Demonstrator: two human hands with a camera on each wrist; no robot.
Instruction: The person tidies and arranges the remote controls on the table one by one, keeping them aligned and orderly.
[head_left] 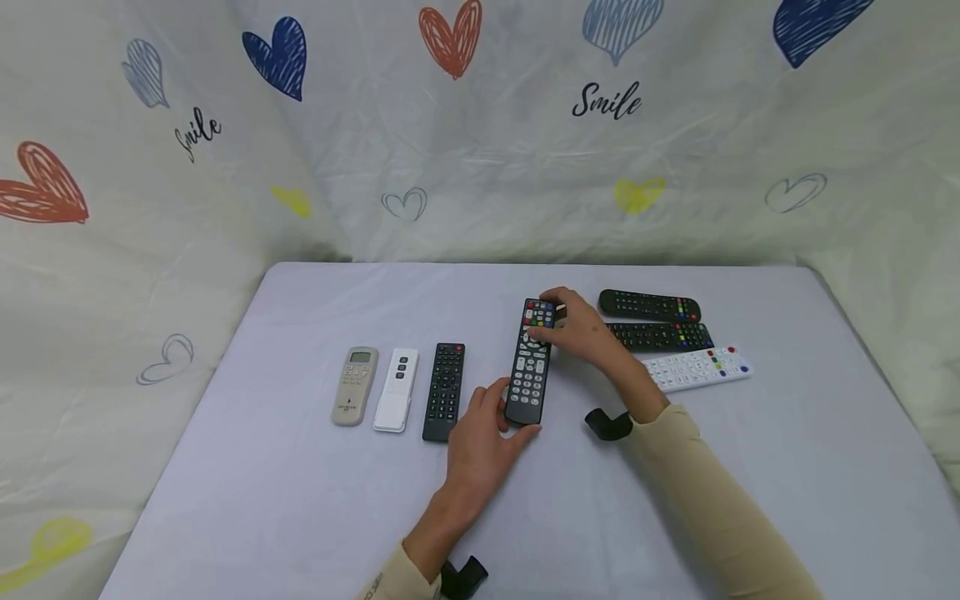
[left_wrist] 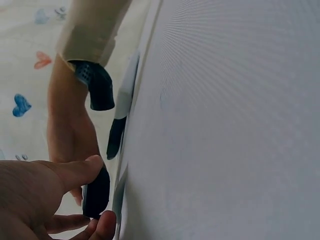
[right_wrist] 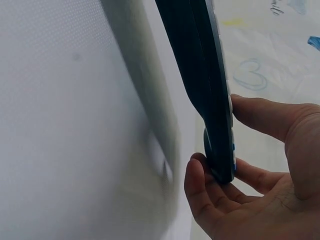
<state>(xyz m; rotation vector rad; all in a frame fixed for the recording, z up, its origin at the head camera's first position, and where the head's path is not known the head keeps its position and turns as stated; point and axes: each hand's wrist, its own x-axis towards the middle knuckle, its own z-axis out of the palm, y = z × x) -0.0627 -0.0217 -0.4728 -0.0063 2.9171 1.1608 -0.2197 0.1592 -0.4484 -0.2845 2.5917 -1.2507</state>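
Observation:
A long black remote control (head_left: 529, 371) with grey buttons is held near the middle of the table, its lower end toward me. My right hand (head_left: 581, 332) grips its far end, thumb on the button face and fingers curled behind. At the near end my left hand (head_left: 482, 446) pinches it between thumb and fingers. In the right wrist view the remote's dark underside (right_wrist: 192, 55) is raised off the white cloth, with a shadow below. The left wrist view shows only the remote's near end (left_wrist: 97, 195); its buttons are hidden there.
Left of my hands lie a beige remote with a small screen (head_left: 355, 386), a white remote (head_left: 396, 390) and a black remote (head_left: 444, 392). Beyond my right hand are two black remotes (head_left: 649, 305) (head_left: 660, 337) and a white one (head_left: 701, 369). A heart-printed cloth (head_left: 480, 142) hangs behind.

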